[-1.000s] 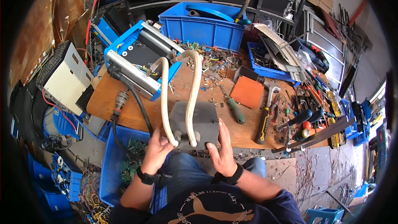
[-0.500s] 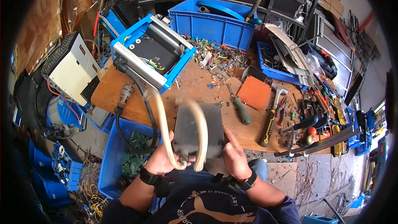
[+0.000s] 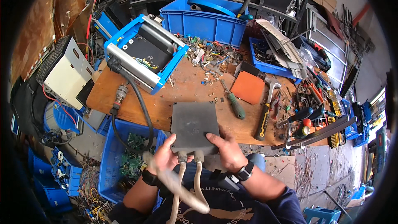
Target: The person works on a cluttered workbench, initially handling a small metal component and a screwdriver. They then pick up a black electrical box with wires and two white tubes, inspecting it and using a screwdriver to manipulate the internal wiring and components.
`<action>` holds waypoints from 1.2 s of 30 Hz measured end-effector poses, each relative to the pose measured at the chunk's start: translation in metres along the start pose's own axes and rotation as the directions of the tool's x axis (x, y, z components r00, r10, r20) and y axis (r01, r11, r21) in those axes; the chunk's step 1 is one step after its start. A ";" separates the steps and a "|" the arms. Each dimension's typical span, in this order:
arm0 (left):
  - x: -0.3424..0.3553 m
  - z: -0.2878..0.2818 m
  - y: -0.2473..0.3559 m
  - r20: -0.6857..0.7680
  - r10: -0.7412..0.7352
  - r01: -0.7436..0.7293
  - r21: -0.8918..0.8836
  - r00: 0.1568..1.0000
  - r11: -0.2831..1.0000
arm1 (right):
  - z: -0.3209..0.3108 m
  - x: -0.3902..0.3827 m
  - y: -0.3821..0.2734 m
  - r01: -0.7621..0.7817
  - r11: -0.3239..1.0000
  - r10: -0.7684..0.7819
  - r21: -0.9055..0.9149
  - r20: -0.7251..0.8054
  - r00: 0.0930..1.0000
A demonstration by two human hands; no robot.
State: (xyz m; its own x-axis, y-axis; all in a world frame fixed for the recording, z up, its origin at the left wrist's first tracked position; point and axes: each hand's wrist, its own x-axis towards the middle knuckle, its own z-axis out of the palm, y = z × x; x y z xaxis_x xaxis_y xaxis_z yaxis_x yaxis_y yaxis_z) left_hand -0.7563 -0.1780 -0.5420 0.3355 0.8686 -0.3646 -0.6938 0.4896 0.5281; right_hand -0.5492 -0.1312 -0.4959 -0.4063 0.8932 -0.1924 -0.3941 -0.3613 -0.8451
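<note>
Pale hoses that had arched up over the dark grey box half a second earlier had swung down on the side away from the wooden bench [image 3: 186,91], uncovering the box's broad face. On the bench's left part stood a blue-and-silver housing [image 3: 134,64]; below the bench's near left edge sat a blue crate [image 3: 108,161] holding green circuit boards [image 3: 132,159]. Just off that near edge, the left hand [image 3: 163,155] was half curled and had hold of the box, thumb against its left side.

Across the middle of the bench's near edge, as seen from above, the dark grey box [image 3: 194,124] was held up: flat, squarish and dull, with faint pale marks mid-face and two grey fittings. Its underside and the left fingers beneath it were mostly hidden. From the fittings, the left hose [image 3: 181,172] ran down out of view, and the right hose [image 3: 197,178] doubled back in a motion-blurred loop, its end hard to make out. The face was turned up; the fittings pointed away from the bench, and the box's slightly longer axis ran bench to body.

Also off the bench's near edge, the right hand [image 3: 228,153] gripped the box's right side, fingers curled, thumb laid on the face. On the bench's right part lay a green-handled screwdriver [image 3: 236,105], an orange plate [image 3: 247,87] and a hammer [image 3: 265,118].
</note>
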 end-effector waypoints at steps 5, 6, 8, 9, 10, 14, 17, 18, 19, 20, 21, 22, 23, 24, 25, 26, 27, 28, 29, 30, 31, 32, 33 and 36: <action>0.005 0.006 0.009 0.003 0.051 -0.050 -0.080 0.999 0.996 | 0.005 0.007 -0.015 0.034 0.999 -0.035 -0.003 -0.055 0.998; 0.001 0.017 0.016 0.005 0.113 -0.113 0.012 0.994 0.993 | 0.010 0.007 -0.022 0.073 0.997 -0.073 -0.004 -0.041 0.996; -0.001 0.036 0.016 0.041 0.209 -0.213 0.120 0.977 0.970 | 0.017 0.001 -0.043 0.128 0.992 -0.128 -0.015 -0.013 0.992; -0.004 0.043 0.018 0.061 0.258 -0.264 0.180 0.964 0.947 | 0.014 0.004 -0.043 0.101 0.995 -0.101 0.005 -0.012 0.995; 0.008 0.033 0.027 0.063 0.060 -0.063 0.047 0.996 0.997 | 0.008 0.012 -0.037 0.073 0.997 -0.073 0.019 -0.013 0.997; 0.010 0.025 0.020 -0.059 -0.094 0.087 -0.119 0.994 0.989 | 0.004 0.013 -0.002 0.009 0.999 -0.014 -0.048 -0.108 0.994; 0.002 0.009 0.015 -0.093 -0.050 0.037 -0.141 0.994 0.989 | 0.005 0.017 -0.002 -0.060 0.995 0.064 0.078 -0.052 0.997; 0.002 -0.005 0.005 -0.026 0.132 -0.132 -0.007 0.991 0.991 | 0.008 0.017 -0.003 -0.053 0.998 0.055 0.029 -0.069 0.996; -0.004 -0.014 0.006 0.004 0.028 -0.028 -0.083 1.000 0.996 | 0.010 0.015 0.002 -0.051 0.999 0.050 -0.010 -0.089 0.995; -0.012 -0.016 0.008 0.051 0.063 -0.058 -0.086 0.997 0.995 | 0.012 0.016 0.004 -0.084 0.995 0.080 -0.047 -0.074 0.994; -0.016 -0.001 0.009 0.106 0.092 -0.083 -0.087 0.990 0.993 | 0.009 0.017 0.002 -0.110 0.990 0.104 -0.086 -0.070 0.992; -0.023 0.001 0.002 0.095 0.158 -0.147 -0.117 0.983 0.982 | 0.011 0.014 -0.001 -0.123 0.986 0.113 -0.108 -0.101 0.988; -0.021 -0.005 -0.006 0.054 0.161 -0.152 -0.138 0.986 0.979 | 0.013 0.011 -0.006 -0.137 0.982 0.120 -0.131 -0.130 0.984; -0.021 -0.005 -0.010 0.072 0.160 -0.148 -0.145 0.985 0.978 | -0.005 0.016 -0.001 -0.164 0.985 0.158 -0.058 -0.089 0.983; -0.027 -0.005 -0.012 0.079 0.162 -0.148 -0.157 0.984 0.976 | -0.004 0.018 0.001 -0.101 0.993 0.097 -0.065 -0.060 0.993; -0.033 -0.002 -0.011 0.137 0.208 -0.186 -0.155 0.969 0.970 | -0.006 0.019 0.001 -0.118 0.989 0.109 -0.094 -0.098 0.989; -0.029 0.005 -0.012 0.100 0.164 -0.145 -0.169 0.981 0.975 | -0.013 0.017 -0.005 -0.130 0.984 0.111 -0.126 -0.146 0.983; -0.034 0.013 -0.008 0.095 0.181 -0.161 -0.187 0.979 0.969 | -0.009 0.020 -0.006 -0.034 0.978 0.018 -0.204 -0.079 0.997; -0.037 0.020 -0.006 0.091 0.196 -0.174 -0.206 0.976 0.963 | -0.014 0.028 -0.009 -0.049 0.960 0.034 -0.276 -0.061 0.998; -0.032 0.014 -0.016 0.134 0.201 -0.157 -0.287 0.970 0.945 | -0.028 0.025 -0.011 -0.049 0.940 0.025 -0.338 -0.077 0.997; -0.030 0.012 -0.020 0.118 0.225 -0.178 -0.317 0.967 0.932 | -0.015 0.027 -0.009 -0.015 0.898 -0.020 -0.440 -0.075 0.997; -0.031 0.010 -0.021 0.088 0.244 -0.198 -0.354 0.966 0.914 | 0.004 0.024 -0.007 0.093 0.825 -0.145 -0.558 -0.049 0.988; -0.029 0.012 -0.020 0.067 0.258 -0.213 -0.389 0.964 0.896 | 0.024 0.016 -0.014 0.075 0.800 -0.142 -0.595 -0.067 0.988; -0.016 0.006 -0.024 0.087 0.334 -0.250 -0.496 0.938 0.831 | 0.023 0.036 -0.023 0.122 0.576 -0.130 -0.809 0.056 0.990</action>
State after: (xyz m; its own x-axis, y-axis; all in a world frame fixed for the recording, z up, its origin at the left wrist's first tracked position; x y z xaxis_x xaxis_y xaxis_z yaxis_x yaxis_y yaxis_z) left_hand -0.7414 -0.2028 -0.5447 0.1385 0.9854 -0.0989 -0.9770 0.1523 0.1495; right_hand -0.5734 -0.0965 -0.4717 -0.3974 0.9162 -0.0521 0.3902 0.1173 -0.9132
